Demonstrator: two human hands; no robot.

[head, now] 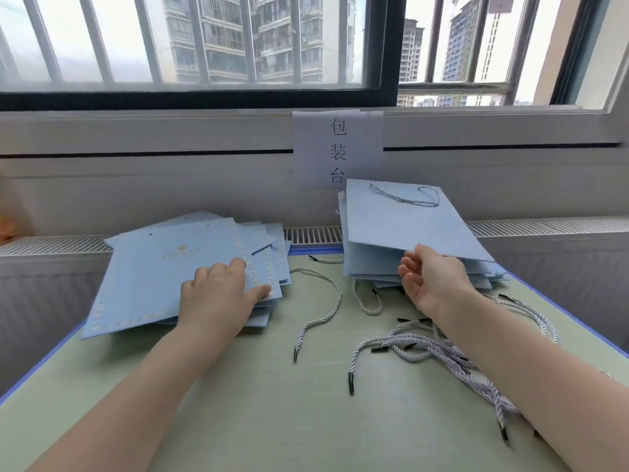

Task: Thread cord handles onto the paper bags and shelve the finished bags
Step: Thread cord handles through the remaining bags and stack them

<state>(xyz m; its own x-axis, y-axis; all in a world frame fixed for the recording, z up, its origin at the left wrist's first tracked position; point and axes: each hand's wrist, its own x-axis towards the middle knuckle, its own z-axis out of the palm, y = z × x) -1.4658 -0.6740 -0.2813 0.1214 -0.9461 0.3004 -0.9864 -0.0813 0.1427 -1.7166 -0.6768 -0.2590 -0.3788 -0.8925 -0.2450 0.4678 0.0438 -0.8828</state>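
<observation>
under left hand point(218, 294), unthreaded bags point(153, 277)

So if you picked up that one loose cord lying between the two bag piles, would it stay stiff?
Probably not. The loose cord lies in a slack curve on the table, so it would likely droop. Its twisted strands look light, and its dark tip may dangle.

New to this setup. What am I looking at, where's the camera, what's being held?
There is no machine here: a person works with bare hands, filmed by one wide-angle camera worn on the head, looking forward and down. The left hand rests on a pile of flat blue bags without handles. The right hand touches the lower edge of a bag with a cord handle, atop a second stack; whether it has a grip is unclear. Loose cords lie on the green table. A paper sign hangs under the window.
</observation>
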